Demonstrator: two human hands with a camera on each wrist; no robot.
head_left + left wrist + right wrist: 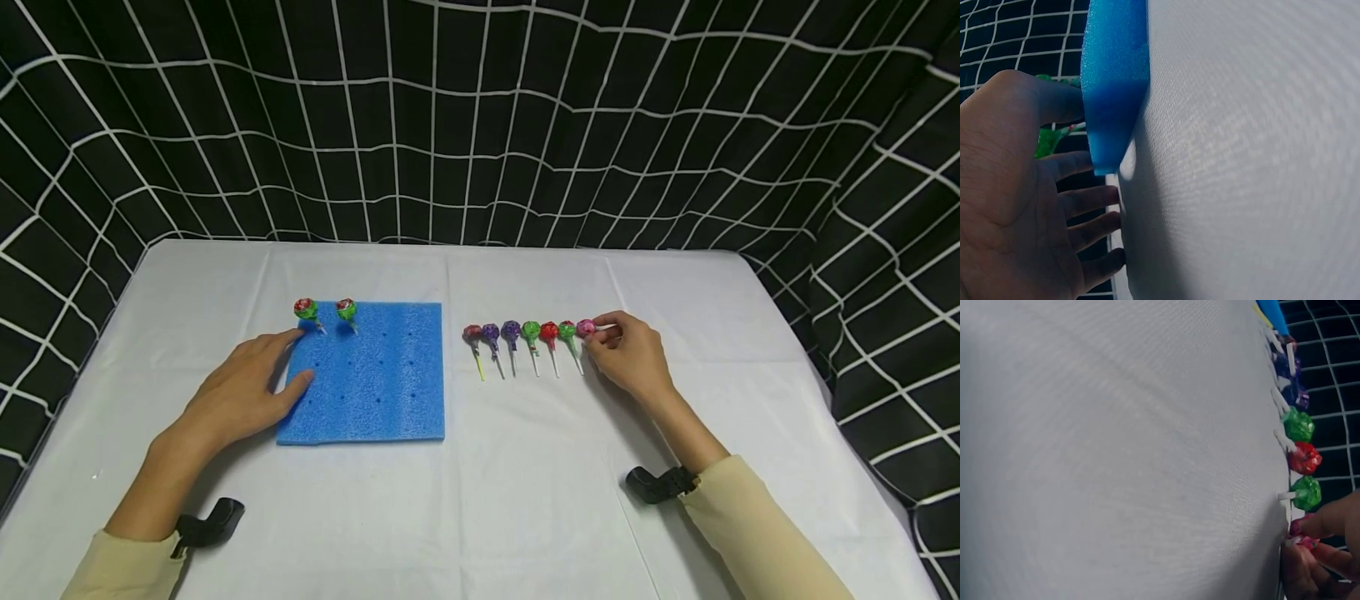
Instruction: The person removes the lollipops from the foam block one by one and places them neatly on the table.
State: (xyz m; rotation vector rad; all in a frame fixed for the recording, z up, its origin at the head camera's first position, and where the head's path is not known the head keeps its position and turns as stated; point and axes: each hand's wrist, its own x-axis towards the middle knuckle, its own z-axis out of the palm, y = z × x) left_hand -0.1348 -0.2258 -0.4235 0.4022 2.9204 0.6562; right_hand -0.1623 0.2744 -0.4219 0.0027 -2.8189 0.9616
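On the left, the left hand (pixel 240 396) spreads loose fingers against the near-side corner of play, the left edge of one blue foam block (pixel 397 383), gripping nothing! Two lollipops (pixel 347 309) stand in the foam's far edge. Across to the right, seven lollipops (pixel 531 331) line up on the table (pixel 555 500): dark red, two purple, green, red, green again, then pink, and the right hand (pixel 632 354) pinches that pink lollipop (pixel 585 328)! Picking it up looks like the current step; next seems to call for a clean lift clear of its green neighbour (pixel 566 330)

White-clothed table (pixel 525 500); blue foam block (pixel 397 417); lollipop row (pixel 531 330) to its right
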